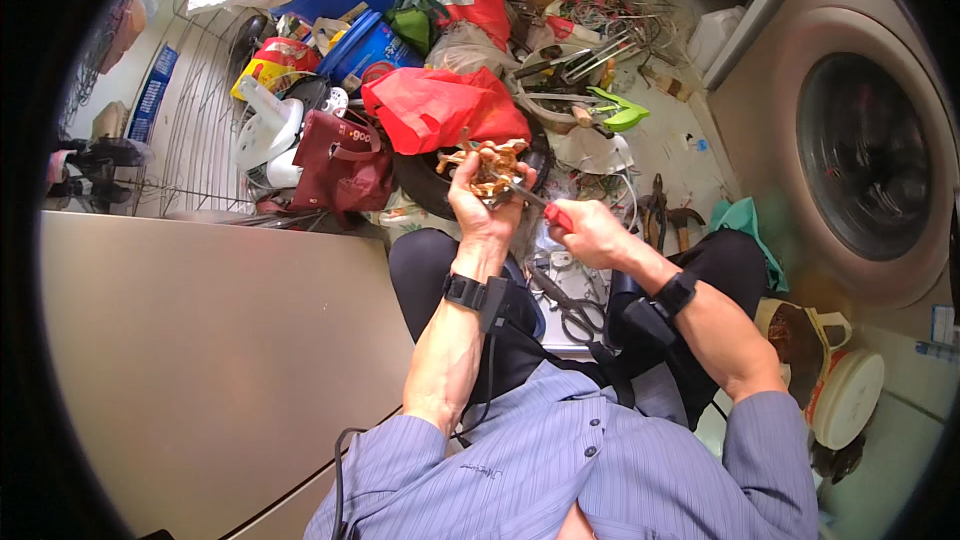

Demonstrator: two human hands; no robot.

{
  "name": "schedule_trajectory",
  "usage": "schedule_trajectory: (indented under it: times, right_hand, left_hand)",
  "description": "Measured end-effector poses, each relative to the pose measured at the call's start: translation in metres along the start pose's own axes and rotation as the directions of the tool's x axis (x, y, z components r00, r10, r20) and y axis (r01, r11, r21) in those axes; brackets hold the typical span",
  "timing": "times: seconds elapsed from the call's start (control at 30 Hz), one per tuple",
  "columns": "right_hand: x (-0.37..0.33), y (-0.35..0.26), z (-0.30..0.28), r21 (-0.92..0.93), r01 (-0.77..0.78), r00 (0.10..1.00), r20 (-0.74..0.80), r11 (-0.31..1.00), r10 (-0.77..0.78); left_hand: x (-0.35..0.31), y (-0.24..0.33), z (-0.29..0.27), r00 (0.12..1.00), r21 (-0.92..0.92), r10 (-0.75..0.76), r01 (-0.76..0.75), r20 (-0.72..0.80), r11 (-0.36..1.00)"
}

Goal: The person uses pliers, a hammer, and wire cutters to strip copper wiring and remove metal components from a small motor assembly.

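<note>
My left hand [478, 212] is closed round an irregular copper-coloured metal part [496, 172], palm up, with its jagged upper side showing between the fingers. A screwdriver [557, 216] with a red handle is gripped in my right hand [597, 234]. Its metal shaft points left and its tip reaches the part, though the exact contact spot is too small to make out. Behind my left hand lie a red bag [440, 105] and a dark round tyre-like ring [425, 185]. Between my legs, on a pale surface, rests a pair of black-handled scissors [578, 316].
Pliers [655, 210] and a hammer [686, 226] lie beyond my right knee. A front-loading washing machine [780, 130] stands to the right, a wide metallic panel [220, 340] to the left. Further off are a maroon bag [335, 165], a blue bucket [370, 50] and tangled wires [600, 10].
</note>
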State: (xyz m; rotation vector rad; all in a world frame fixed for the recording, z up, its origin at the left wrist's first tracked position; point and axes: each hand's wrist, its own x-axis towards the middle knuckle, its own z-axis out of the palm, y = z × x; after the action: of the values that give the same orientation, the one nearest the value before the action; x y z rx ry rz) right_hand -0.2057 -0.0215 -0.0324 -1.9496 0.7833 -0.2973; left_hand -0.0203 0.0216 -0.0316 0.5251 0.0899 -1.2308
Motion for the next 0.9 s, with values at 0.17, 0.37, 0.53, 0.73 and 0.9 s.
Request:
schedule_trajectory:
  times: [0.17, 0.37, 0.53, 0.73, 0.9]
  right_hand:
    - [0.011, 0.007, -0.002, 0.227, -0.054, 0.965, 0.264, 0.972, -0.008]
    - [0.008, -0.032, -0.015, 0.035, -0.053, 0.984, 0.169, 0.998, 0.047]
    - [0.004, -0.047, -0.019, -0.24, -0.237, 0.957, 0.113, 0.942, 0.269]
    - [0.014, -0.05, -0.05, -0.255, -0.264, 0.892, 0.304, 0.93, 0.336]
    - [0.019, -0.056, -0.075, -0.322, -0.365, 0.764, 0.432, 0.873, 0.479]
  left_hand:
    - [-0.001, 0.006, 0.003, 1.0, -0.072, -0.005, 0.007, 0.023, 0.997]
    - [-0.002, 0.013, 0.004, 0.999, 0.133, 0.053, -0.051, -0.01, 0.99]
    - [0.002, -0.001, 0.009, 0.975, 0.395, 0.222, -0.191, -0.034, 0.899]
    - [0.015, -0.006, -0.003, 0.921, 0.628, 0.349, -0.375, 0.171, 0.682]
    - [0.006, -0.008, 0.003, 0.924, 0.724, 0.258, -0.382, 0.283, 0.575]
